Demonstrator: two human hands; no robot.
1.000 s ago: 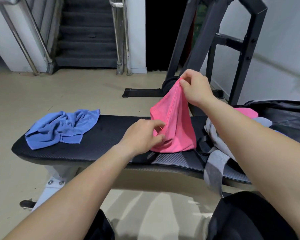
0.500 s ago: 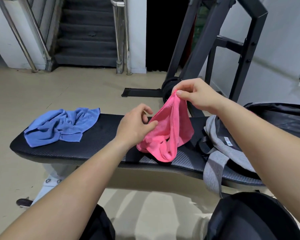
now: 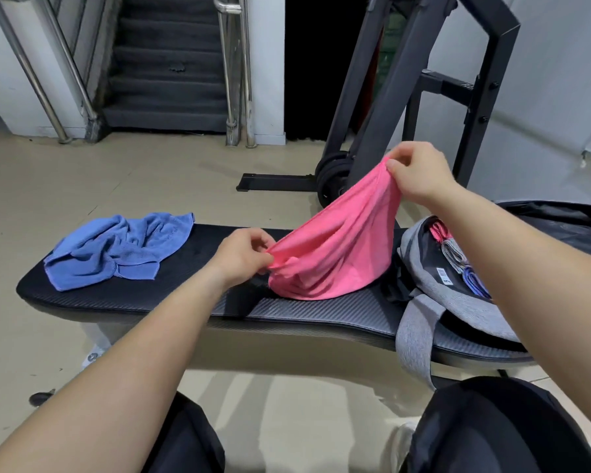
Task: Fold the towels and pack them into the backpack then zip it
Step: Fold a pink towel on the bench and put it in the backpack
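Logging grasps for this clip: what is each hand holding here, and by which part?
Both hold the pink towel. The right hand pinches its raised top edge; the left hand pinches a lower edge near the bench. The towel's bottom rests on the bench.

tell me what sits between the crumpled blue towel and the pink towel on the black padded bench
In the head view: a bare strip of black padded bench, then the left hand pinching a corner of the pink towel.
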